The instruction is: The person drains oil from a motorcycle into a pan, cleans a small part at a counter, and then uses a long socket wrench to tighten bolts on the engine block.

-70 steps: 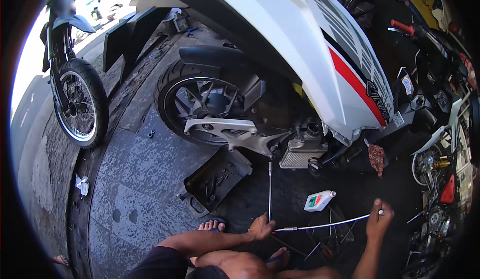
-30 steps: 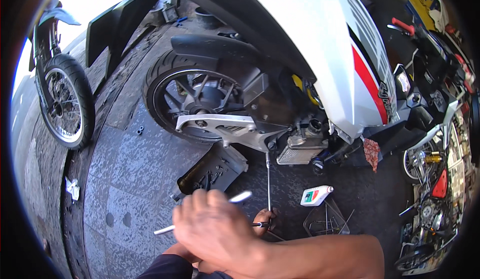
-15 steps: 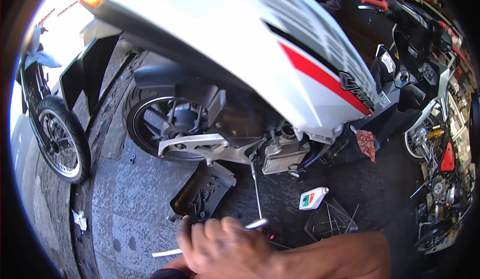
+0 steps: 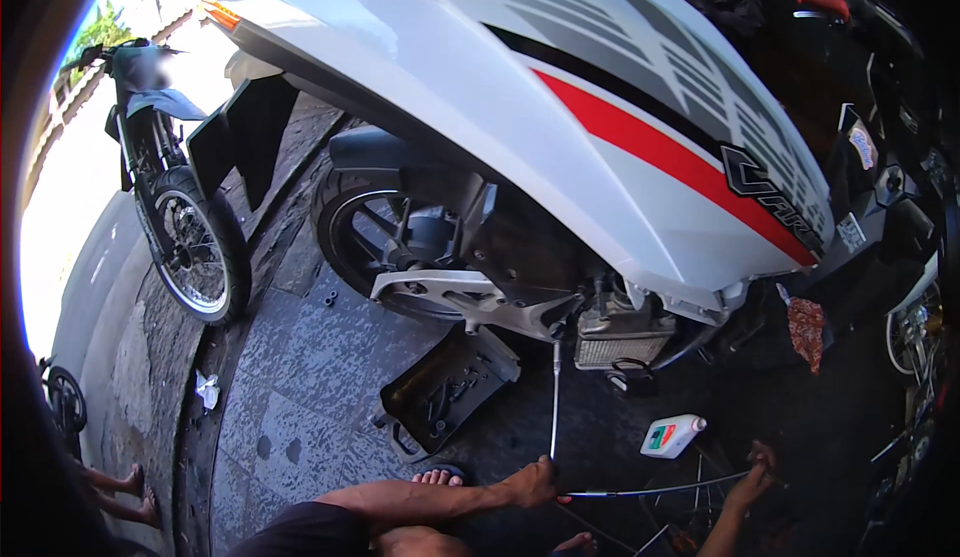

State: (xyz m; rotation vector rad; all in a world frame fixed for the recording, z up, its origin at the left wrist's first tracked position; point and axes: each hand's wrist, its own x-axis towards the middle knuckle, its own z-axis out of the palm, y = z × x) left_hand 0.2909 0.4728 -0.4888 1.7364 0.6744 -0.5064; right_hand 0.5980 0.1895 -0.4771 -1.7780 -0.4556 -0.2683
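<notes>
My left hand [image 4: 535, 483] is closed around the lower end of a long metal wrench [image 4: 556, 397]. The wrench's upper end meets the underside of a white motor scooter [image 4: 600, 157], beside the silver swingarm [image 4: 450, 292]. Farther right, my right hand [image 4: 762, 467] has curled fingers at the end of a thin, slightly bent rod or cable [image 4: 660, 488]; its other end, silver with a red tip, lies beside my left hand. Left of the wrench is a black plastic cover [image 4: 400, 397] holding several loose bolts.
A finned radiator [image 4: 622, 348] hangs low under the scooter. On the dark floor stands a white bottle [image 4: 672, 436]. A patterned red cloth [image 4: 805, 335] hangs near the scooter's front. Another motorcycle [image 4: 195, 247] stands at left, and a person's bare feet [image 4: 140, 497] show at lower left.
My right hand, earlier closed on a silver tool near the lower middle, is now far right at the rod's end. That silver tool is out of sight. My left hand now grips the wrench.
</notes>
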